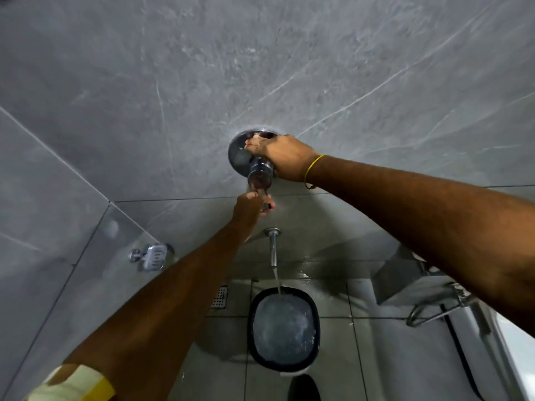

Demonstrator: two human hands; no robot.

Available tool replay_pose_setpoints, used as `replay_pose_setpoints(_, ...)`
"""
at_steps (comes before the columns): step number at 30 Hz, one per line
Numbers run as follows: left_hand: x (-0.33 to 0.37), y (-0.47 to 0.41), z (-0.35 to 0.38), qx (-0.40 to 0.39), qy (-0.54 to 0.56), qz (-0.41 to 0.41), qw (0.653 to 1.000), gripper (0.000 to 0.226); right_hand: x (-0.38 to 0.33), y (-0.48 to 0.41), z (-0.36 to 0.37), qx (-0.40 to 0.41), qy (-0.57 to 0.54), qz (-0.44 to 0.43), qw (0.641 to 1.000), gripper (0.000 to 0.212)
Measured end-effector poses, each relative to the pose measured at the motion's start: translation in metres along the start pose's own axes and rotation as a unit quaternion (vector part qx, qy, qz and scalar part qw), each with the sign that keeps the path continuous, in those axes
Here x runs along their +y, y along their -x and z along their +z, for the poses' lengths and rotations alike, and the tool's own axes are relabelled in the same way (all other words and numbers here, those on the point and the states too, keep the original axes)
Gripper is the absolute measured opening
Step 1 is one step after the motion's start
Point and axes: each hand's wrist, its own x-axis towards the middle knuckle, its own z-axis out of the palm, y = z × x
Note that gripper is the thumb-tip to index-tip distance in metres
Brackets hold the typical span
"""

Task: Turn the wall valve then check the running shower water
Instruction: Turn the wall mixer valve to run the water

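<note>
A chrome wall valve (pixel 242 157) with a round plate and a protruding cylinder sits on the grey marble wall. My right hand (pixel 285 157) lies over the top of the plate, fingers curled against it. My left hand (pixel 251 204) grips the valve's lever end just below the cylinder. Under them a chrome spout (pixel 272 247) pours a thin stream of water (pixel 278 282) into a dark-rimmed bucket (pixel 254 319) full of bubbling water. No shower head is in view.
A chrome soap dish (pixel 153 257) hangs on the left wall. A floor drain grate (pixel 220 296) lies left of the bucket. A hose and metal holder (pixel 434 308) are on the right, beside a white fixture edge (pixel 518 351).
</note>
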Motion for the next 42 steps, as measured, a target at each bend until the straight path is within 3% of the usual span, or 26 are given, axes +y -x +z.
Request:
replay_pose_setpoints(19,-0.007,0.004,-0.002,-0.016,-0.022,0.04,0.999,0.009,-0.004,0.0,0.013,0.037,-0.061,0.049,0.996,0.053)
replay_pose_setpoints(36,-0.007,0.003,-0.002,-0.03,-0.03,0.029,0.999,0.009,-0.008,-0.006,0.012,0.042,-0.019,0.06,0.997,0.051)
replay_pose_setpoints(42,-0.003,0.004,0.001,-0.021,-0.039,0.021,0.999,0.009,0.001,-0.011,-0.001,0.01,0.078,0.006,0.997,0.041)
